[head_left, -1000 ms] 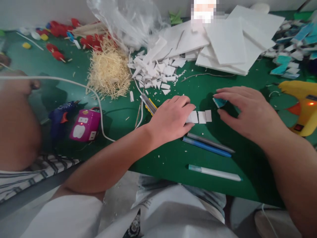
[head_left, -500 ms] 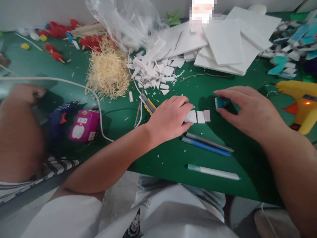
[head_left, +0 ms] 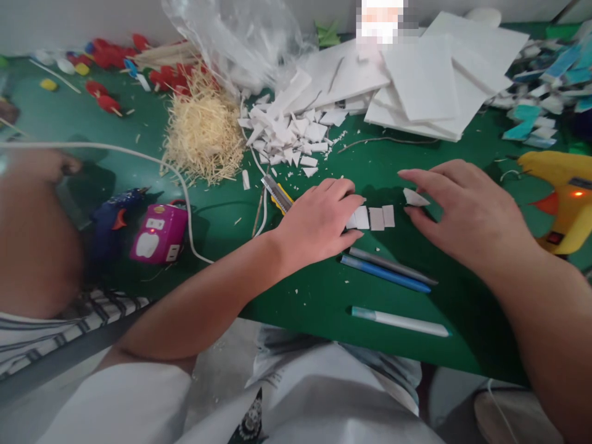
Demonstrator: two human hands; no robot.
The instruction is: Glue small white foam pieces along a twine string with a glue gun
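Note:
My left hand [head_left: 321, 216] rests palm down on the table, its thumb and fingers closed around the left end of a row of small white foam pieces [head_left: 377, 218]. Part of that row is hidden under the fingers. To the right, my right hand [head_left: 462, 200] has its thumb and forefinger spread around a loose white foam piece [head_left: 415, 197], with a visible gap above it. A yellow utility knife [head_left: 280, 196] pokes out beyond my left wrist. Just below the row lie a grey pen [head_left: 393, 266] and a blue pen [head_left: 386, 274]; a white marker [head_left: 402, 322] is nearer the edge.
White foam sheets [head_left: 420, 80], foam scraps [head_left: 293, 132] and a straw-coloured heap [head_left: 203, 132] are at the back. A yellow glue gun [head_left: 562, 197] stands right; a blue glue gun [head_left: 111, 216] and magenta power block [head_left: 160, 233] lie left, near another person's arm [head_left: 37, 240].
The piece at my right hand showed a teal face before and shows white now; the fingers have come away from it. My left hand has stayed in place.

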